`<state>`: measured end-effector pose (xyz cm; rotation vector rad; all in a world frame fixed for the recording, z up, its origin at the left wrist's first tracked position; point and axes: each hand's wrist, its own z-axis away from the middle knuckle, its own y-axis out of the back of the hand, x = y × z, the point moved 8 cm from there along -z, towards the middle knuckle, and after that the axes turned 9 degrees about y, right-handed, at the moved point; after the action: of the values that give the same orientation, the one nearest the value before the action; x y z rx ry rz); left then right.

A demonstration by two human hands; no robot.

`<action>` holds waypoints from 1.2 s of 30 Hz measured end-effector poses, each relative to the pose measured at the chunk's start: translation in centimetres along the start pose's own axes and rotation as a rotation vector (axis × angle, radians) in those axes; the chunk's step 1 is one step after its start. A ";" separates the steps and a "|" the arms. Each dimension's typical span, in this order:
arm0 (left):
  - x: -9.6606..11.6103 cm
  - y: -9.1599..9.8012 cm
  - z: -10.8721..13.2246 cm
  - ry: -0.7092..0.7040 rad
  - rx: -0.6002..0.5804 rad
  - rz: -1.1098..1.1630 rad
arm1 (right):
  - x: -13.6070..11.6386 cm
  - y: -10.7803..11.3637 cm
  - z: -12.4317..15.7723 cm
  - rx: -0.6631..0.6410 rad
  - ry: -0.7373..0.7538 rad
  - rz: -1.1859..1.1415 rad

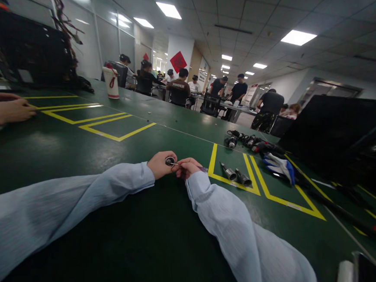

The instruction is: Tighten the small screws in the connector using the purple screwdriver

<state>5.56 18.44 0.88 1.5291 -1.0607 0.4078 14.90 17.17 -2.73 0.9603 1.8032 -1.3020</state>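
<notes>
A: Taking the yellow frame (212, 160) as landmark, where is the small round part (169, 160)?

B: It is to the left of the yellow frame, above the counter (107, 154), inside the grasp of the person's left hand (160, 165). The fingers are curled around it, and its open face is turned upward, to the person.

A: And the right hand (188, 168)?

B: This hand is nearer to the yellow frame, just beside its left edge. It pinches a thin tool (175, 164) between thumb and fingers, so both hands are occupied.

A: How does the tool lie?

B: Its long axis goes sideways: the handle end points toward the yellow frame, the thin end points away from it, to the opening of the round part. The two hands meet there. Whether the tip really touches something inside is too small to tell.

A: What is about the yellow frame?

B: Two metal fittings (237, 176) lie within it, side by side. Black cabled devices (240, 139) lie behind it, and a blue-and-white glove (279, 167) is on its right. Far to its left, another person's hand (10, 110) appears at the border of the view.
</notes>
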 end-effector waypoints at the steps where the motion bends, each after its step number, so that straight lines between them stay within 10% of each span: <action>1: 0.0 0.0 0.0 0.002 0.002 0.004 | -0.1 0.1 0.0 0.004 0.008 0.005; 36: -1.1 -1.1 -0.4 0.292 -0.108 0.421 | 1.0 5.3 -2.7 0.198 -0.069 0.076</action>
<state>5.97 19.15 -0.51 1.1044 -1.1481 0.8250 18.67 21.07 -5.26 1.0659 1.5929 -1.4673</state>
